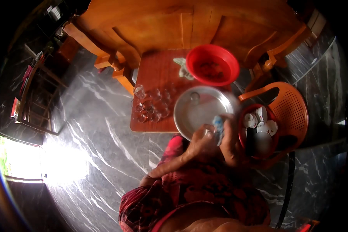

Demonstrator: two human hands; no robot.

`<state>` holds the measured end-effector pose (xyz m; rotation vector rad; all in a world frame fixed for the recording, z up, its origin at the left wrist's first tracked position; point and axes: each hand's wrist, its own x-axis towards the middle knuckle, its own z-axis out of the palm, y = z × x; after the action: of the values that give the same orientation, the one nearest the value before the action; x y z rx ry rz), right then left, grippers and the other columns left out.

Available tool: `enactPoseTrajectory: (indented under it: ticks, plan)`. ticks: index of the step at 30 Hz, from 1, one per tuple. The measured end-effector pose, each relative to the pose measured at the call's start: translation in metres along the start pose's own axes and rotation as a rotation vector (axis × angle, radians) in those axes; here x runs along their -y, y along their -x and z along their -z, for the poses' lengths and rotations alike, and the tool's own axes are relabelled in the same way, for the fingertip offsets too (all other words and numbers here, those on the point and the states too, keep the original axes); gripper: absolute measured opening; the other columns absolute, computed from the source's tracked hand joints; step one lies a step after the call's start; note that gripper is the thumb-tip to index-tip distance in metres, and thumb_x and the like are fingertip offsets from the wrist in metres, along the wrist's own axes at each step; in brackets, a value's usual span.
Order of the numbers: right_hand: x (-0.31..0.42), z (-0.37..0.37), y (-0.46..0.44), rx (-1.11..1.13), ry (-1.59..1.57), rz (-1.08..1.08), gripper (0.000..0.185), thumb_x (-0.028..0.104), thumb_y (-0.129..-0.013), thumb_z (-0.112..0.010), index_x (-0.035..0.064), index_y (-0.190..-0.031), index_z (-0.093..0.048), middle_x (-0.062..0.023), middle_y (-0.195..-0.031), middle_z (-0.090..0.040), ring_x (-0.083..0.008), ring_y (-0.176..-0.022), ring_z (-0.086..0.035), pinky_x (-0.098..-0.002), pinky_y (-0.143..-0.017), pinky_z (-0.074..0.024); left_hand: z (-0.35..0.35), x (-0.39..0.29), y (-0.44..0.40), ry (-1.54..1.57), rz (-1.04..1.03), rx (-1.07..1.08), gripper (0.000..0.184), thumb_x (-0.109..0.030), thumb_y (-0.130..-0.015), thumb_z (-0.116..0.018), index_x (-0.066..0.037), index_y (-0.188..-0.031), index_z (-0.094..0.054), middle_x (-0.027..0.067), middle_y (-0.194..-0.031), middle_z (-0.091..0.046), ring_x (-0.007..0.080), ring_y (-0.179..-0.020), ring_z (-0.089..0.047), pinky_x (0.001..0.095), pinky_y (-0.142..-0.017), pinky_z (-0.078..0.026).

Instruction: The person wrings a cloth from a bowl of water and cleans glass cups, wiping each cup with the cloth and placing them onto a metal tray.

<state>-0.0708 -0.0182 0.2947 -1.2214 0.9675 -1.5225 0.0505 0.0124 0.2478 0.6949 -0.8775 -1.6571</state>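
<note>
Above my lap, close to the front rim of a wide metal basin (178,116), my left hand (200,142) is closed around a small clear glass (209,129). My right hand (229,142) grips a blue and white cloth (218,125) against the glass; its fingers are partly blurred. Inside the basin lies another clear glass (195,96). Several clear glasses (154,106) stand grouped at the left of the reddish wooden table (158,67).
A red plastic basin (232,58) with dark contents sits at the table's back right, beside a pale crumpled cloth (183,69). To my right, an orange plastic chair (294,104) bears a red tub (242,137) of white cups (262,114). Behind the table stands a wooden bench (154,27).
</note>
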Motion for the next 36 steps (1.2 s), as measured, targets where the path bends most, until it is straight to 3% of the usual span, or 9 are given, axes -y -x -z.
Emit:
enactPoseTrajectory:
  ticks: [3,8,13,15,18,21,28,34,36]
  plan:
    - [-0.008,0.015,-0.024,-0.063,-0.485,-0.342,0.035,0.034,-0.093,-0.044,0.0019,-0.105,-0.054,-0.0058,-0.083,-0.058,-0.0126,-0.072,-0.054,-0.0265,-0.07,-0.0447,0.002,0.008,-0.004,-0.001,-0.016,0.02,0.037,-0.032,-0.088,-0.061,-0.006,-0.112,-0.048,0.0024,-0.073,-0.05,0.009,-0.051,-0.04,0.0234,-0.043,-0.032]
    - [-0.01,0.009,-0.01,0.229,-0.245,-0.216,0.043,0.033,-0.091,-0.045,0.0014,-0.119,-0.049,-0.0082,-0.111,-0.054,-0.0147,-0.102,-0.05,-0.0277,-0.09,-0.039,-0.003,-0.007,-0.008,0.271,0.116,-0.233,0.029,-0.03,-0.085,-0.064,-0.008,-0.101,-0.055,0.0024,-0.08,-0.056,0.0114,-0.065,-0.053,0.0247,-0.055,-0.045]
    - [0.014,0.013,0.0,0.449,-0.132,-0.203,0.055,0.015,-0.077,-0.057,0.0023,-0.127,-0.041,-0.0102,-0.122,-0.047,-0.0197,-0.113,-0.046,-0.0325,-0.097,-0.036,0.015,-0.007,-0.009,0.369,0.225,-0.217,0.038,-0.036,-0.083,-0.065,-0.005,-0.106,-0.058,0.0046,-0.094,-0.062,0.0154,-0.083,-0.059,0.0284,-0.072,-0.049]
    - [0.016,0.02,0.002,0.508,-0.027,-0.21,0.056,0.008,-0.074,-0.058,0.0018,-0.127,-0.041,-0.0112,-0.124,-0.045,-0.0212,-0.115,-0.045,-0.0337,-0.098,-0.0356,0.005,-0.014,-0.007,0.287,0.226,-0.272,0.032,-0.035,-0.087,-0.057,-0.005,-0.097,-0.057,0.003,-0.074,-0.055,0.0115,-0.058,-0.051,0.0231,-0.047,-0.041]
    - [0.004,0.041,-0.006,0.669,0.25,0.092,0.054,-0.001,-0.074,-0.056,0.0012,-0.126,-0.043,-0.0161,-0.126,-0.041,-0.0267,-0.118,-0.044,-0.0354,-0.098,-0.0362,0.023,0.002,-0.005,0.283,0.271,-0.138,0.037,-0.034,-0.083,-0.062,-0.005,-0.105,-0.056,0.0044,-0.084,-0.058,0.0138,-0.068,-0.054,0.0246,-0.058,-0.045]
    - [0.018,0.058,-0.014,0.838,0.301,0.004,0.054,0.0,-0.074,-0.058,0.0029,-0.126,-0.044,-0.0168,-0.126,-0.04,-0.0298,-0.12,-0.042,-0.036,-0.097,-0.0372,0.028,-0.009,-0.003,0.248,0.312,-0.046,0.041,-0.032,-0.08,-0.065,-0.004,-0.108,-0.055,0.0049,-0.087,-0.056,0.016,-0.074,-0.055,0.0255,-0.064,-0.046]
    - [0.054,0.068,-0.022,0.894,0.479,-0.059,0.051,0.0,-0.076,-0.062,0.0038,-0.123,-0.042,-0.0127,-0.108,-0.051,-0.0218,-0.095,-0.056,-0.0307,-0.086,-0.045,0.036,-0.016,-0.01,-0.298,0.388,0.199,0.048,-0.022,-0.072,-0.071,0.004,-0.106,-0.049,0.0085,-0.09,-0.054,0.0145,-0.076,-0.054,0.0262,-0.067,-0.046]
    - [0.046,0.067,-0.02,0.84,0.293,-0.36,0.037,0.011,-0.075,-0.068,0.0011,-0.108,-0.054,-0.0071,-0.1,-0.053,-0.0135,-0.089,-0.055,-0.0285,-0.078,-0.0462,0.026,-0.016,0.004,0.153,0.198,0.094,0.043,-0.006,-0.07,-0.075,-0.002,-0.107,-0.053,0.0075,-0.094,-0.06,0.0162,-0.088,-0.059,0.0281,-0.073,-0.05]
    - [0.034,0.066,-0.017,0.834,0.327,-0.168,0.034,0.01,-0.075,-0.067,0.0009,-0.106,-0.056,-0.0081,-0.1,-0.054,-0.016,-0.088,-0.057,-0.0291,-0.079,-0.0467,0.025,-0.017,0.003,0.142,0.097,0.049,0.041,0.002,-0.069,-0.074,-0.004,-0.105,-0.056,0.0063,-0.096,-0.062,0.0154,-0.09,-0.06,0.0277,-0.075,-0.051]
